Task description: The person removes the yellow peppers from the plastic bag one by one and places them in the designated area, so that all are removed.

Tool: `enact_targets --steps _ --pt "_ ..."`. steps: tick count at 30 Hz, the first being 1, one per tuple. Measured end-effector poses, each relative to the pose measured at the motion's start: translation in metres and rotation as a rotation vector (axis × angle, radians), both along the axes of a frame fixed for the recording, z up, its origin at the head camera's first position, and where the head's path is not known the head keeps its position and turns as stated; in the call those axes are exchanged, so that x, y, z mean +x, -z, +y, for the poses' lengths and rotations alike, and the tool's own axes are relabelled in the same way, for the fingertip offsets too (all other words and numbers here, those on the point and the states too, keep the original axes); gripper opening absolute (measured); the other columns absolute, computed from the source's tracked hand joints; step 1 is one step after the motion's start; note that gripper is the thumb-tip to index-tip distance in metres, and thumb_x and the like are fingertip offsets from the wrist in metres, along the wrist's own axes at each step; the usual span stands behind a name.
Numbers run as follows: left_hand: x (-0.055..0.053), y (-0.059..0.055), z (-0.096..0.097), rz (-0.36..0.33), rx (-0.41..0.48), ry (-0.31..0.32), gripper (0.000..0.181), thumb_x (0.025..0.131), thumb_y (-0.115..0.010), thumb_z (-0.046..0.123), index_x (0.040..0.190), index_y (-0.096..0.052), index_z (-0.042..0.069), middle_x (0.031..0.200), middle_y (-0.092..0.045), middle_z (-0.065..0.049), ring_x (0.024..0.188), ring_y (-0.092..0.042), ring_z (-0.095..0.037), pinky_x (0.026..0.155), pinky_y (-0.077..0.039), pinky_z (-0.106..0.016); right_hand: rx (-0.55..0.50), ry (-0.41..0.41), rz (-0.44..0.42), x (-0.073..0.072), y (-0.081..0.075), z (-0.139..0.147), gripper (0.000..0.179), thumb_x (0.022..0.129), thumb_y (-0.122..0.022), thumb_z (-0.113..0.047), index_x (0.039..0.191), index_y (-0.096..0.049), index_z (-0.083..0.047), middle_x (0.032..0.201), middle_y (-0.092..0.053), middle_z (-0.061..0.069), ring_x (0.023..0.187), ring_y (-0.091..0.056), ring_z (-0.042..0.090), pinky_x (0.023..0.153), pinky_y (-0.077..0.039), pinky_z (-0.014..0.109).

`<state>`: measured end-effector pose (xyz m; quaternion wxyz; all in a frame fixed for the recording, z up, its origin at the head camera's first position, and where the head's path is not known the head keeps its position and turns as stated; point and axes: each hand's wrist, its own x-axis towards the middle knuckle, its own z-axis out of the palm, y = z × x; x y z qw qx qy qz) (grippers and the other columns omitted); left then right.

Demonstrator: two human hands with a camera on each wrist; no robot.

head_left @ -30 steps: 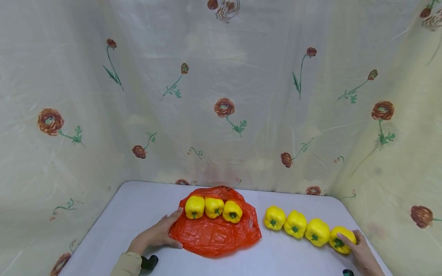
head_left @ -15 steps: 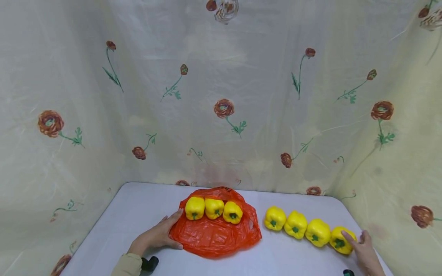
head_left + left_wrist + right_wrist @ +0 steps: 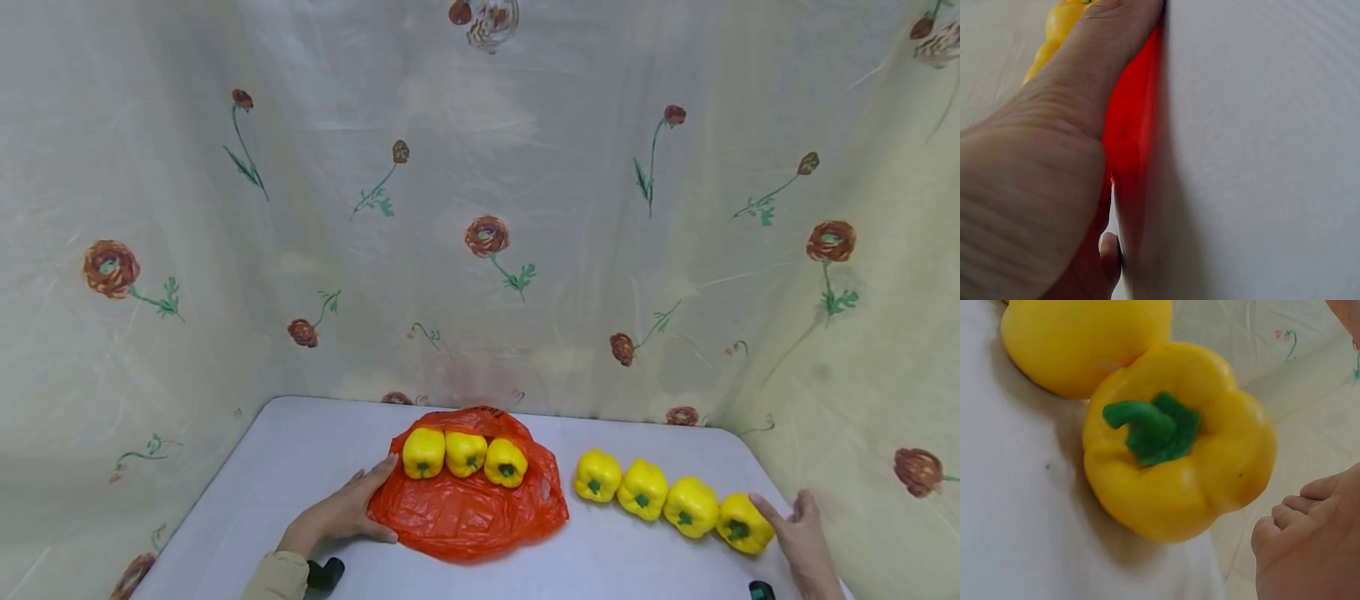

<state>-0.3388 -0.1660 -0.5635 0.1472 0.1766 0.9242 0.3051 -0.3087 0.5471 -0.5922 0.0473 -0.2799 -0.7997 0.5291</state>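
An orange-red plastic bag (image 3: 465, 521) lies flat on the table, its mouth toward me. Three yellow bell peppers (image 3: 466, 450) sit side by side on it, partly under its upper layer. My left hand (image 3: 337, 510) rests at the bag's left edge with thumb and fingers spread along it. To the right, several more yellow bell peppers (image 3: 691, 504) stand in a slanting row, stems facing me. Beside the row's rightmost bell pepper (image 3: 1235, 450) is my right hand (image 3: 804, 542), fingers apart and holding nothing. In the head view its thumb is right at that pepper's side.
The white table (image 3: 322, 442) has a rounded far edge close to a flower-patterned curtain (image 3: 555, 333), which also hangs at both sides. Dark wrist devices show below each hand, one by the left wrist (image 3: 325, 575).
My right hand has let go of the rightmost bell pepper and drawn away to the right. The row of peppers, the bag and my left hand have stayed in place.
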Motion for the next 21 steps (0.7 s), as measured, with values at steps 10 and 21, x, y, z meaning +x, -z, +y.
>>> enact_targets --steps 10,21 --pt "0.001 0.0 0.001 -0.009 -0.009 -0.019 0.123 0.063 -0.081 0.061 0.156 -0.013 0.019 0.162 -0.018 -0.006 0.149 -0.015 -0.034 0.12 -0.01 -0.058 -0.03 -0.062 0.147 0.01 -0.047 -0.027 0.119 0.086 -0.063 -0.056 0.145 0.033 -0.018 0.153 0.036 0.008 0.142 0.028 0.034 0.118 0.004 0.058" --pt "0.001 0.0 0.0 -0.011 0.0 -0.021 0.123 0.063 -0.081 0.06 0.156 -0.013 0.019 0.162 -0.018 -0.005 0.149 -0.015 -0.033 0.119 -0.01 -0.059 0.066 -0.199 0.273 0.032 -0.101 -0.09 0.103 0.093 -0.058 -0.047 0.152 0.022 -0.018 0.159 0.024 0.006 0.148 0.017 0.026 0.121 0.005 0.041"
